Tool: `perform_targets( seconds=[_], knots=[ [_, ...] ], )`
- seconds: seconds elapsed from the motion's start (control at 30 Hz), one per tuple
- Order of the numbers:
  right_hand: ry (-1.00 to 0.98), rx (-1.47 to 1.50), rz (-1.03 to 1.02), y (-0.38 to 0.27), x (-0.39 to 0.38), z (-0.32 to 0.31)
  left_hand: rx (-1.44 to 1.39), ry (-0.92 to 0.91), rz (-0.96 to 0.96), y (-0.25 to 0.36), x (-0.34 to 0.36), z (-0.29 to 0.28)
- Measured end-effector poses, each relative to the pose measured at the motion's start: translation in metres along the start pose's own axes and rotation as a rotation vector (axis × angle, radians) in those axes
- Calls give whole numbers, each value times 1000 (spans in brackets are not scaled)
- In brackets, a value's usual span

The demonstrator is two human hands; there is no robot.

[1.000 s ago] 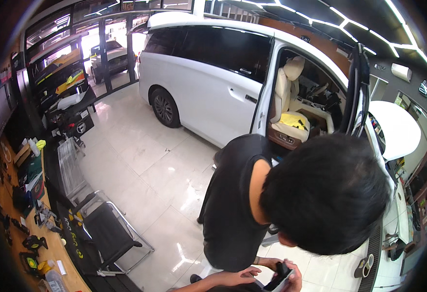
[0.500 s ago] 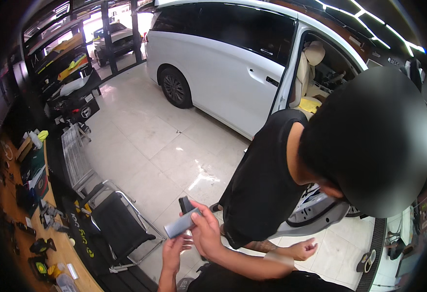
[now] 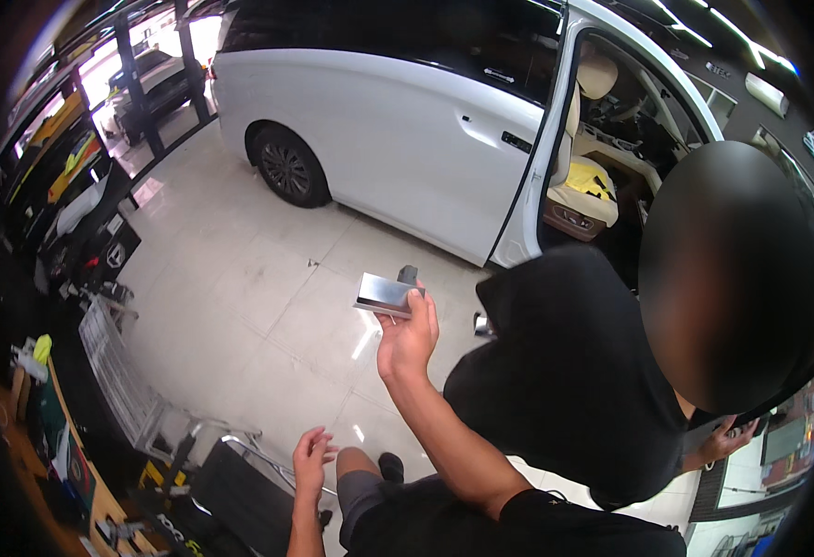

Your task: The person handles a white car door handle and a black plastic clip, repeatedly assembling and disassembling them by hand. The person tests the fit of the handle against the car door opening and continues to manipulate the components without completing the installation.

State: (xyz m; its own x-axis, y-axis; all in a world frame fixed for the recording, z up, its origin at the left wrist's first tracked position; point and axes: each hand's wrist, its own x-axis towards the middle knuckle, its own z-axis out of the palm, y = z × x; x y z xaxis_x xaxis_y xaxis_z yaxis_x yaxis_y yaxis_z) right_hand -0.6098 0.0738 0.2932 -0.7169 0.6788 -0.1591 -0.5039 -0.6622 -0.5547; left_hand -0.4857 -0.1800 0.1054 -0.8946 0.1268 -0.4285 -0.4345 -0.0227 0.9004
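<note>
Your right hand point(image 3: 409, 336) holds the silver block point(image 3: 385, 293) out ahead of you, pinched at its right end: the thumb presses the face you see, and the fingers close behind and below, partly hidden. The block juts leftward from that grip, its long axis running mostly side to side and dipping slightly to the right. A dark piece point(image 3: 408, 274) pokes up behind the held end; you cannot tell from here whether it is joined on.

Your left hand point(image 3: 312, 455) is empty, fingers loosely bent and spread, well apart from the block, lower and nearer your body. The block's free end points to the left, so it is the end closer to that hand. The co-worker point(image 3: 555, 381) stands to your right, and the white van point(image 3: 398, 148) is beyond the block.
</note>
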Motion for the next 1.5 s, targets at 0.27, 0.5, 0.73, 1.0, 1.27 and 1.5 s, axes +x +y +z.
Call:
perform_targets(
  seconds=[0.27, 0.5, 0.73, 1.0, 1.27, 1.5],
  knots=[
    [74, 42, -134, 56, 181, 90, 726, 131, -545, -145, 117, -174],
    [292, -96, -310, 65, 348, 34, 798, -79, -707, -53, 267, -205],
    [336, -61, -503, 15, 466, 32, 519, 119, -346, 122, 575, -206],
    [389, -3, -560, -40, 664, -24, 538, 79, -2, 258, 766, -33],
    [413, -42, -558, -96, 857, -52, 1120, -387, -178, 236, 770, 145],
    [478, -127, -539, -110, 924, -60, 1052, -480, -194, 272, 794, 271]
  ],
)
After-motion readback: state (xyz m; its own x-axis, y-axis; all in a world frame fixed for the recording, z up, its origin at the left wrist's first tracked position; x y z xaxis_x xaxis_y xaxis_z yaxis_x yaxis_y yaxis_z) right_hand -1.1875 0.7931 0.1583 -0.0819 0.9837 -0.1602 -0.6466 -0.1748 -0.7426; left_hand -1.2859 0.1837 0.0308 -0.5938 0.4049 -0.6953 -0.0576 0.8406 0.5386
